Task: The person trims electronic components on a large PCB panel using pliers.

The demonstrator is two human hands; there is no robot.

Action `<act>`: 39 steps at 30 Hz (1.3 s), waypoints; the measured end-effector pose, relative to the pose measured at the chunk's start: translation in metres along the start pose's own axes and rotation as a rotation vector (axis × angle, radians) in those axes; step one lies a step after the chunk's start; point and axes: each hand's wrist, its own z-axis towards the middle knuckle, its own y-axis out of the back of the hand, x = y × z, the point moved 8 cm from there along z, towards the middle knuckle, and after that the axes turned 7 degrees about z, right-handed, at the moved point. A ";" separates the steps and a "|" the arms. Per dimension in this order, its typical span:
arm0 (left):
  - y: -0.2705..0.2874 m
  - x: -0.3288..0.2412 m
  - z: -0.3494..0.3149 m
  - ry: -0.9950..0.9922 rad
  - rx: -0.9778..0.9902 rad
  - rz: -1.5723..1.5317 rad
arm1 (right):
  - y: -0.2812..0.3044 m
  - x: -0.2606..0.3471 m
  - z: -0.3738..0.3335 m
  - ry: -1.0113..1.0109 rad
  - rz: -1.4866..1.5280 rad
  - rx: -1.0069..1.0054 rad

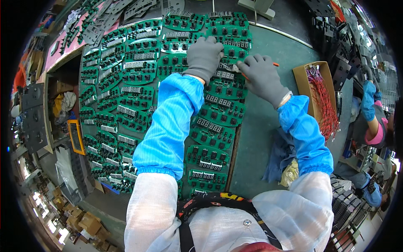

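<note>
Rows of green circuit boards with digit displays and black buttons cover the table under my hands. My left hand, in a grey glove, is over the boards at the far side with its fingers curled down; its fingertips are hidden, and whatever they hold does not show. To its right, my grey-gloved right hand is closed on a small brush-like tool with an orange handle. The tool's pale tip lies over a board between my two hands.
Right of the boards stands a cardboard box of red wires. A blue cloth and a yellowish crumpled bag lie nearer me. Grey plates are heaped at the far left. Another person is at far right.
</note>
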 end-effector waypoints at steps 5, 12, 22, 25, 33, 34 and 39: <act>-0.001 -0.004 -0.002 0.003 -0.017 -0.014 | 0.002 0.006 -0.002 0.048 0.121 -0.018; 0.002 -0.007 0.001 -0.013 0.028 -0.013 | 0.017 0.023 -0.020 0.068 0.401 0.004; 0.032 -0.016 0.017 0.326 0.279 -1.636 | 0.072 -0.024 -0.008 -0.039 0.307 -0.433; 0.010 -0.004 0.028 0.409 0.246 -1.608 | 0.065 -0.032 0.010 -0.068 0.405 -0.388; 0.012 0.013 0.045 0.113 0.206 -0.311 | 0.021 -0.106 0.019 -0.022 0.084 -0.164; 0.011 0.004 0.046 0.010 0.200 -0.118 | 0.016 -0.107 0.023 0.016 0.064 -0.137; -0.008 -0.008 0.041 -0.105 0.283 -0.018 | 0.006 -0.111 0.034 0.114 -0.022 -0.073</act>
